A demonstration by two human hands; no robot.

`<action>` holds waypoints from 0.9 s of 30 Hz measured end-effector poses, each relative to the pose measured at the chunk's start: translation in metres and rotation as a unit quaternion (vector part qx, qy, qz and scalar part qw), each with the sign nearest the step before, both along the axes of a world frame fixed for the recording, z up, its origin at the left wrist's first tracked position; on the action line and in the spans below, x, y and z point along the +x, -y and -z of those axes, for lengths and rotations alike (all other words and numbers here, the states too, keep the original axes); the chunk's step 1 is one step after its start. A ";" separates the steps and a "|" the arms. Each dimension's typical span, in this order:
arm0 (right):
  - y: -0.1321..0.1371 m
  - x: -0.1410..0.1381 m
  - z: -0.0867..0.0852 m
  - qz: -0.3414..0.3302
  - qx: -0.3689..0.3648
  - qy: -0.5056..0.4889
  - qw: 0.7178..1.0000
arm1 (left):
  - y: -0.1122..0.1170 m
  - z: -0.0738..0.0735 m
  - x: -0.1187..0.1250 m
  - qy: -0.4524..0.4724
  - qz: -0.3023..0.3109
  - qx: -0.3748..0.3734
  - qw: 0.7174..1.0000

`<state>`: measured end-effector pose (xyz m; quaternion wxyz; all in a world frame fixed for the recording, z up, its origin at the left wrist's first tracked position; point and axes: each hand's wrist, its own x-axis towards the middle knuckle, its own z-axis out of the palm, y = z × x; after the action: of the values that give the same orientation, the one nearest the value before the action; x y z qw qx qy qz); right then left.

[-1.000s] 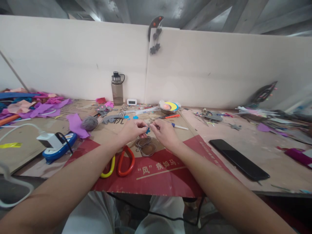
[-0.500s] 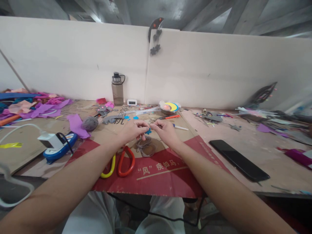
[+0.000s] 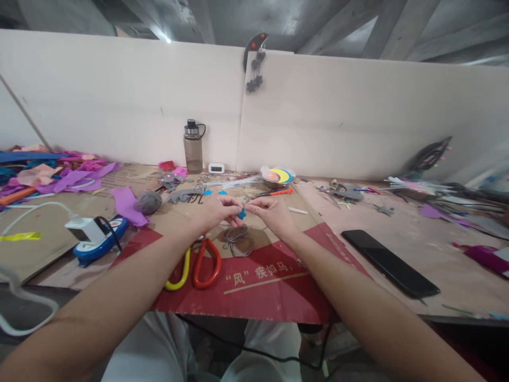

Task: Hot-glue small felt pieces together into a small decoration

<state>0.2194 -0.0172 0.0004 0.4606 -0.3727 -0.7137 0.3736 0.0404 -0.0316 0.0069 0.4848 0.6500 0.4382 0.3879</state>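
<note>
My left hand (image 3: 217, 212) and my right hand (image 3: 270, 214) meet over the middle of the cardboard sheet (image 3: 258, 281), fingers pinched together. Between their fingertips sits a small blue felt piece (image 3: 241, 213), held by both. Just below the hands lies a bundle of grey rings (image 3: 238, 240). Scissors with a red and a yellow handle (image 3: 196, 265) lie under my left forearm.
A black phone (image 3: 389, 262) lies at the right. A blue device with a white charger (image 3: 95, 236) sits at the left, near purple felt scraps (image 3: 71, 178) and a grey yarn ball (image 3: 148, 201). A water bottle (image 3: 193, 146) stands by the back wall.
Both hands have lifted slightly and drawn closer together around the blue piece. The view has tilted a little.
</note>
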 end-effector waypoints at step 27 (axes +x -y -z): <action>-0.005 -0.005 0.015 0.006 0.057 0.102 0.993 | 0.010 -0.003 0.006 -0.133 -0.031 0.125 0.983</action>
<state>0.2148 -0.0118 -0.0148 0.4085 -0.3862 -0.7746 0.2898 0.0463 -0.0412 0.0099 0.3248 0.7377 0.4663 0.3646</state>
